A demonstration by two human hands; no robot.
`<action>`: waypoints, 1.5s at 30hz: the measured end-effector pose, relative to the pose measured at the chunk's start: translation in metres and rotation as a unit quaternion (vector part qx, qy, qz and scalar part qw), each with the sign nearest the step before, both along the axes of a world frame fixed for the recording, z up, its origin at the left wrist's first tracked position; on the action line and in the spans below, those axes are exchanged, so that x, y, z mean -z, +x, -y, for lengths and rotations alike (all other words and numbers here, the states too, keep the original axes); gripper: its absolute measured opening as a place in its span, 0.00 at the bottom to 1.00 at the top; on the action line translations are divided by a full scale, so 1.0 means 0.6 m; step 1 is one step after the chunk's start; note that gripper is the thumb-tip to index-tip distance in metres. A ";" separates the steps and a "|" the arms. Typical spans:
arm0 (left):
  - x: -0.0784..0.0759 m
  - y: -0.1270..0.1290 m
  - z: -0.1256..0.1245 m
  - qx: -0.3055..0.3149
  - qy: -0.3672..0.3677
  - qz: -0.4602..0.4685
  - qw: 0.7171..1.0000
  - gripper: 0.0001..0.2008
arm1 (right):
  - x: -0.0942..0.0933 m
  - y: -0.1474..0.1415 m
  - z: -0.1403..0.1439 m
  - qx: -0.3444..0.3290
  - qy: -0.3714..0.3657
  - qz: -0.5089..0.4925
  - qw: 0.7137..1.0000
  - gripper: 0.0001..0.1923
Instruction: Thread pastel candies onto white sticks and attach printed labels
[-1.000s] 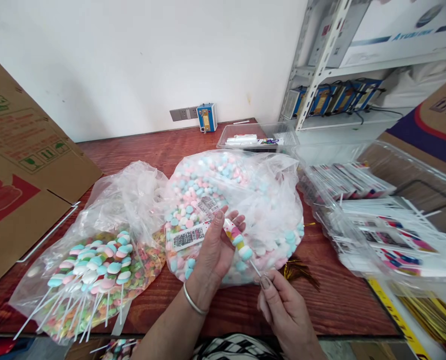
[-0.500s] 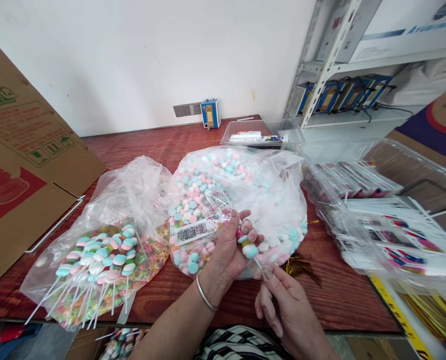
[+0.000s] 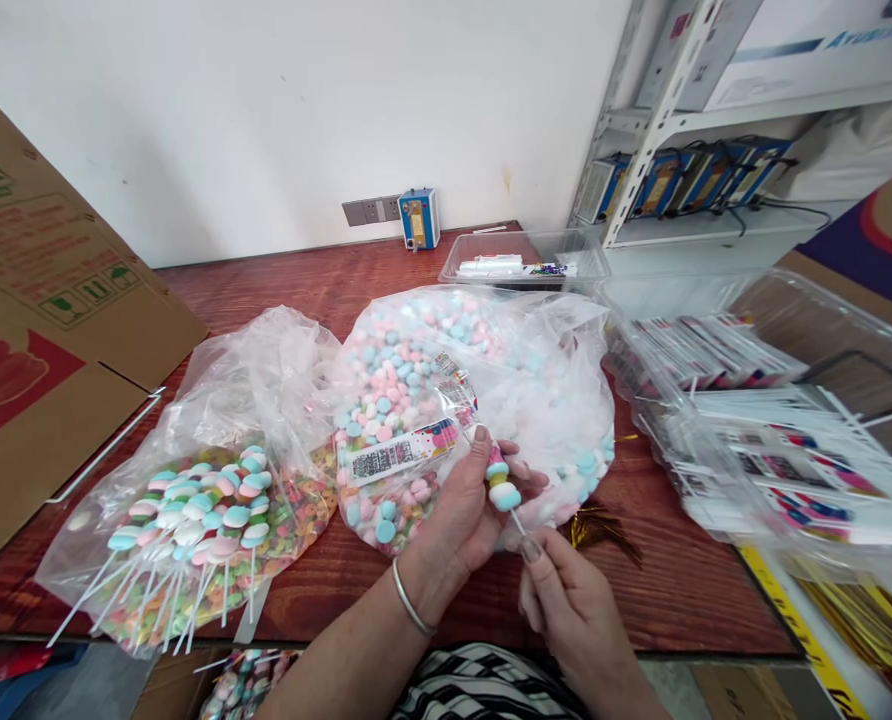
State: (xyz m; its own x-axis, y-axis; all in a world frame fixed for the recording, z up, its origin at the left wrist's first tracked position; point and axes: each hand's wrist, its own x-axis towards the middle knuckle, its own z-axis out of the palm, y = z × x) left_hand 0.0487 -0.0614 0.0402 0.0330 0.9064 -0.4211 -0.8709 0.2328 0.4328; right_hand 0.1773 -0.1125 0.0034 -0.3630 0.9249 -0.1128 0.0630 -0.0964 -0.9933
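A marshmallow skewer (image 3: pixel 504 494) with blue, white and yellow sweets lies across the fingers of my left hand (image 3: pixel 462 508). That hand's thumb presses on a clear printed wrapper (image 3: pixel 458 388), whose far end sticks up past the fingers; the skewer's upper sweets are partly inside it. My right hand (image 3: pixel 577 600) pinches the lower end of the white stick between thumb and fingers. Beneath both hands is a large clear bag (image 3: pixel 408 340) of pink, blue and white marshmallows. Another flat printed wrapper (image 3: pixel 386 456) rests on this bag, left of my left thumb.
Several finished skewers (image 3: pixel 191 505) lie on a bag of gummy rings (image 3: pixel 303 500) at left. A cardboard box (image 3: pixel 63 300) stands behind them. At right are clear bins of printed wrappers (image 3: pixel 798 470) and gold ties (image 3: pixel 866 620). Gold tinsel (image 3: pixel 603 532) lies beside my right hand.
The wrapper in my left hand now points more upright, and the fingers have loosened around the sweets. More of the skewer shows. My right hand has shifted slightly, still on the stick.
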 end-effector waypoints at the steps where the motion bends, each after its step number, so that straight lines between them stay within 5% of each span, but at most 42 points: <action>1: 0.003 0.004 0.002 0.008 -0.010 0.001 1.000 0.21 | 0.002 0.002 0.000 0.002 0.056 0.043 0.997 0.18; 3: 0.008 0.004 0.000 0.010 -0.010 0.000 1.000 0.20 | 0.003 0.007 -0.002 0.014 0.133 0.100 0.986 0.16; 10: -0.006 -0.042 -0.028 -0.079 0.084 -0.008 0.993 0.19 | -0.001 0.018 -0.009 -0.015 0.209 0.146 0.967 0.13; 12: -0.012 -0.044 -0.032 -0.080 0.075 -0.004 0.994 0.17 | 0.001 0.017 -0.012 0.008 0.329 0.201 0.923 0.10; 15: -0.016 -0.032 -0.032 -0.105 0.011 0.015 0.994 0.12 | 0.007 0.014 -0.019 0.055 0.524 0.269 0.806 0.09; 18: -0.015 -0.011 -0.026 -0.119 -0.027 0.010 0.993 0.10 | 0.009 0.009 -0.025 0.051 0.589 0.298 0.749 0.10; 21: -0.011 0.007 -0.016 -0.098 -0.022 -0.002 0.995 0.11 | 0.006 0.005 -0.028 0.073 0.565 0.303 0.764 0.09; 26: -0.006 -0.001 -0.015 -0.085 0.000 0.009 0.996 0.15 | 0.010 0.006 -0.025 0.047 0.436 0.283 0.853 0.14; 32: -0.005 -0.031 -0.031 -0.115 0.059 -0.033 0.991 0.15 | 0.028 0.008 -0.022 0.094 0.504 0.292 0.807 0.11; 33: -0.005 -0.031 -0.030 -0.112 0.053 -0.030 0.992 0.15 | 0.028 0.007 -0.021 0.095 0.485 0.272 0.826 0.11; 35: -0.006 -0.027 -0.027 -0.107 0.044 -0.011 0.993 0.15 | 0.022 0.004 -0.016 0.063 0.369 0.187 0.908 0.10; 37: -0.007 -0.023 -0.022 -0.090 0.047 0.028 0.994 0.16 | 0.011 0.000 -0.011 0.012 0.152 0.039 0.988 0.13; 38: -0.008 -0.021 -0.020 -0.078 0.052 0.050 0.994 0.16 | 0.004 -0.003 -0.008 -0.006 0.033 -0.049 0.998 0.14; 41: -0.008 -0.014 -0.018 -0.050 0.072 0.096 0.991 0.16 | -0.014 -0.010 -0.006 -0.028 -0.221 -0.275 0.935 0.14; 45: -0.004 -0.007 -0.016 -0.037 0.092 0.099 0.990 0.17 | -0.022 -0.015 -0.011 -0.056 -0.331 -0.385 0.860 0.11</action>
State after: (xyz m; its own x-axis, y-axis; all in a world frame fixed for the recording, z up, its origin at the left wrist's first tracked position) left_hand 0.0442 -0.0520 0.0425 0.0294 0.9702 -0.2406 -0.9548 0.0985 0.2806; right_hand 0.1681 -0.1060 0.0167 -0.6486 0.7049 -0.2871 -0.5428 -0.6927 -0.4749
